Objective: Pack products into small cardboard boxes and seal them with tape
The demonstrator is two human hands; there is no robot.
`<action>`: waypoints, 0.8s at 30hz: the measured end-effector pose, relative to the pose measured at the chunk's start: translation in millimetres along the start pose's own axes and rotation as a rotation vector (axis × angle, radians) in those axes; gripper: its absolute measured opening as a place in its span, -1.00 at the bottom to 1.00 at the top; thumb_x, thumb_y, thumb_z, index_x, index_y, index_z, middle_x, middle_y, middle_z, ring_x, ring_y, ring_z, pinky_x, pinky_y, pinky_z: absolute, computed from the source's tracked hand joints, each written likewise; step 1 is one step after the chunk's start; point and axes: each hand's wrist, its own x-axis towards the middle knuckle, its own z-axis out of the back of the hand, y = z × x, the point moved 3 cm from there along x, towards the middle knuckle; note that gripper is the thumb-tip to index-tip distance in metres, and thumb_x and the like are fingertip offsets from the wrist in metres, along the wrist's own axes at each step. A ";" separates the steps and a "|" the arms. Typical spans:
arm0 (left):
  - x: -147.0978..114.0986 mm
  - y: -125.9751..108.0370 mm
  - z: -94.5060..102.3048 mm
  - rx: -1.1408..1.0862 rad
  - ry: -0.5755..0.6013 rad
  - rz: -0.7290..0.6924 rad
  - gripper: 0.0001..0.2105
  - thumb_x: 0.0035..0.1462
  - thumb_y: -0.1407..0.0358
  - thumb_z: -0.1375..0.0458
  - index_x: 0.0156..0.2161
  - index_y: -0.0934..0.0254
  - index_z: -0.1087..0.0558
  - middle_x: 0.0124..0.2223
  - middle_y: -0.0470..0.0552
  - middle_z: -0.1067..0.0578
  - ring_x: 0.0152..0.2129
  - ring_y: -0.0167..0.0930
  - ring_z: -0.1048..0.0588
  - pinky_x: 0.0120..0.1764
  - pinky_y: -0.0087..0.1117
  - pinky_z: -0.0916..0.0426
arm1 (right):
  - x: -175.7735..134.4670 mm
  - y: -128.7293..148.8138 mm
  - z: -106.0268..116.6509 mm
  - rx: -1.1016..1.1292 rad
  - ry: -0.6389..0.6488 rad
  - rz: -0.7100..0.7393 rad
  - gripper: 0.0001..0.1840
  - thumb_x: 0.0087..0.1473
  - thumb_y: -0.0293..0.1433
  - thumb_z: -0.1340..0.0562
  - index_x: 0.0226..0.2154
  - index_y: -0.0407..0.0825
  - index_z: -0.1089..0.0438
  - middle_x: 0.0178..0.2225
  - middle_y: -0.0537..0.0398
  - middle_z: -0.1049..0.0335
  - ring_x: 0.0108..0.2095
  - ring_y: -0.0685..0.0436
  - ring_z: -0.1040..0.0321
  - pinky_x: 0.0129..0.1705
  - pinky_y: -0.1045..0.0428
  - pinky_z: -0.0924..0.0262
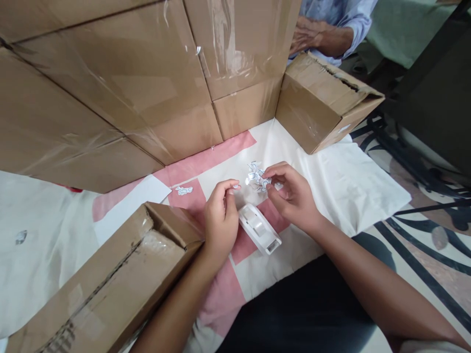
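Centrally held: loose cut-outs [253,171], several, between two bare hands

Cut-outs, main heap: placed at the centre of the frame, on a pink-and-white cloth [360,196]. Pieces were white, thin and dark-outlined, seemingly of paper or film. A second cluster [184,190] was laid left of centre, near a white sheet [130,208].

Left hand [222,213]: thumb and forefinger were drawn together; a small white piece [236,186] was apparently pinched at their tips.

Right hand [290,193]: set against the right edge of the heap, thumb and forefinger almost meeting; whether a piece was gripped could not be told.

Dispenser [259,229]: white, seemingly for tape; laid just below the heap, between the wrists.

Handling: the pieces were judged very light, pliant, easily creased and readily scattered, perhaps inclined to cling together. Best taken singly, by an edge, between fingertips, with only slight pressure.

Writing: no brand or lettering could be read. A pale label [344,129] was borne by the box [312,108] at upper right, too small to be deciphered; dark marks [61,339] were noted on the carton [106,284] at lower left, equally illegible.
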 end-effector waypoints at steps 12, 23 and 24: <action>-2.9 0.6 -1.4 0.019 0.131 0.173 -0.65 0.37 0.06 -0.09 -0.42 0.20 -0.28 -0.57 -0.20 -0.31 -0.61 -0.48 -0.30 -0.45 -0.45 -0.20 | -3.1 -2.5 2.8 -0.034 -0.007 -0.014 -0.73 0.17 -0.56 -0.18 -0.11 0.06 -0.37 -0.15 0.04 -0.40 -0.20 -0.10 -0.42 -0.18 -0.04 -0.35; 14.9 -11.5 -10.7 0.115 0.180 0.063 -0.75 0.31 0.15 -0.10 -0.01 0.16 -0.48 -0.19 0.02 -0.65 -0.30 -0.28 -0.61 -0.26 -0.35 -0.40 | 4.6 -3.8 15.5 -0.086 -0.134 0.013 -0.78 0.15 -0.52 -0.17 -0.15 0.03 -0.37 -0.18 0.05 -0.41 -0.30 -0.04 -0.37 -0.22 0.00 -0.35; 17.1 -14.0 -13.5 0.109 0.198 0.082 -0.79 0.29 0.15 -0.11 -0.07 0.17 -0.48 -0.21 0.02 -0.66 -0.33 -0.28 -0.61 -0.27 -0.34 -0.40 | 4.0 -4.5 17.0 -0.086 -0.136 0.009 -0.77 0.15 -0.52 -0.17 -0.14 0.04 -0.37 -0.18 0.05 -0.41 -0.30 -0.04 -0.37 -0.20 0.00 -0.35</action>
